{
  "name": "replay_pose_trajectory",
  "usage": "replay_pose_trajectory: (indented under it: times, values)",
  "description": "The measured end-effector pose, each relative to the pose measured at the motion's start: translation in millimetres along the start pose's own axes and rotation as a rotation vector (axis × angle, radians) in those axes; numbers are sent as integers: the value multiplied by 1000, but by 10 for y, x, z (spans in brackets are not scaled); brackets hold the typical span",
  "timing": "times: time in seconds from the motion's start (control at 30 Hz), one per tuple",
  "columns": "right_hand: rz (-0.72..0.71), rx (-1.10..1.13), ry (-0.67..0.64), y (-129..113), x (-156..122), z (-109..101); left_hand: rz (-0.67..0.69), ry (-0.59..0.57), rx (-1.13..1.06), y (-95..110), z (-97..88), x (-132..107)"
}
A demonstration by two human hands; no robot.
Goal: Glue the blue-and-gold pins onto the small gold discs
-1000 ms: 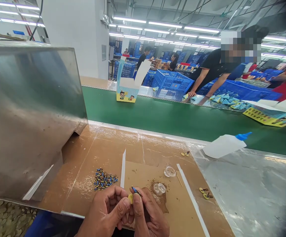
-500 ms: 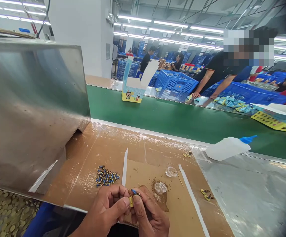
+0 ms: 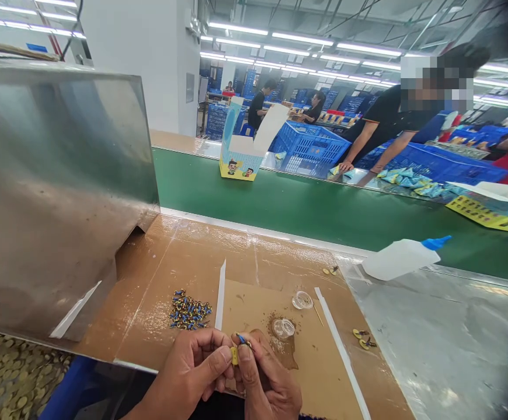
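My left hand (image 3: 197, 364) pinches a small yellow disc (image 3: 235, 355) between thumb and forefinger. Against it, my right hand (image 3: 267, 373) grips a tiny blue and dark figure piece (image 3: 241, 339), mostly covered by the fingertips. The two hands nearly touch above the near edge of the cardboard. Whether disc and piece are joined cannot be made out. Beyond my left hand lies a pile of similar blue, black and yellow pieces (image 3: 188, 311). A small clear cup (image 3: 282, 328) stands in a brown stain past my right hand, with a second clear round container (image 3: 302, 300) behind it.
A thin stick (image 3: 319, 309) lies beside white tape (image 3: 341, 350). Finished-looking discs with pieces (image 3: 363, 338) rest at right, near a white squeeze bottle (image 3: 400, 259). A metal box (image 3: 61, 192) walls the left. Across the green belt (image 3: 298, 195), a co-worker (image 3: 389, 116) leans over packets.
Both hands keep their hold on the disc and the piece, almost still. On the belt, the open carton has shifted slightly to the right.
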State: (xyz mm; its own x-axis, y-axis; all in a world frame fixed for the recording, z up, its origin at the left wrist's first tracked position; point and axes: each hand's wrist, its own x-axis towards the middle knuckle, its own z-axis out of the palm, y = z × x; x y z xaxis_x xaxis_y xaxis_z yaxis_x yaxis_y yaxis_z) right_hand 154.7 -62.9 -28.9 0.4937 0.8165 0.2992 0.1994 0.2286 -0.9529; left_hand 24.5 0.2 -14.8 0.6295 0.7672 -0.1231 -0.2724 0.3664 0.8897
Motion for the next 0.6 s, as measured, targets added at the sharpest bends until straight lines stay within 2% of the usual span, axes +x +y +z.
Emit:
replay_pose_trajectory:
  times: [0.07,0.2,0.4,0.6]
  values:
    - [21,49,-21,-34,10,17,6,-16,-15,-5,-14,-21]
    - [207,306,-94,-10,-16,81,-1,-17,-85,-75,-18,-63]
    - [474,617,-70,-47,-33,162,-56,13,-268,-232,-1,-57]
    - [518,653,-71,-133,4,165,-54,22,-335,-295,7,-43]
